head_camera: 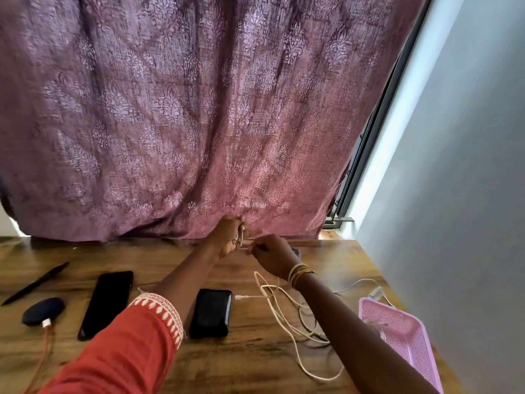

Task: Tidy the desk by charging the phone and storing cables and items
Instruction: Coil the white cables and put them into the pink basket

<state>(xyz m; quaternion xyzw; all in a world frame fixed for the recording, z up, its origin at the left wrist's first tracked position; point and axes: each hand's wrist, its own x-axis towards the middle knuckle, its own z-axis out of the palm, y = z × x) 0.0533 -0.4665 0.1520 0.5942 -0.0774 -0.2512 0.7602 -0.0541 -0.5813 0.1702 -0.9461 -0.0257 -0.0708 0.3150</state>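
both hands work at the far edge of the table (255, 362), raised against the curtain (199, 109): the left hand (227, 237) grips wound turns of the white cable (287, 331) while the right hand (271, 255) pinches the strand beside it, apparently to coil it for storage. the slack runs from the hands toward the person in loose loops, between the power bank (210, 312) and the pink basket (397, 334).

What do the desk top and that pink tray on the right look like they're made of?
The desk looks like wood or a wood-look laminate: brown streaked grain with a slight sheen. The pink tray looks like moulded plastic, matte, with a fine perforated mesh floor and a smooth raised rim.
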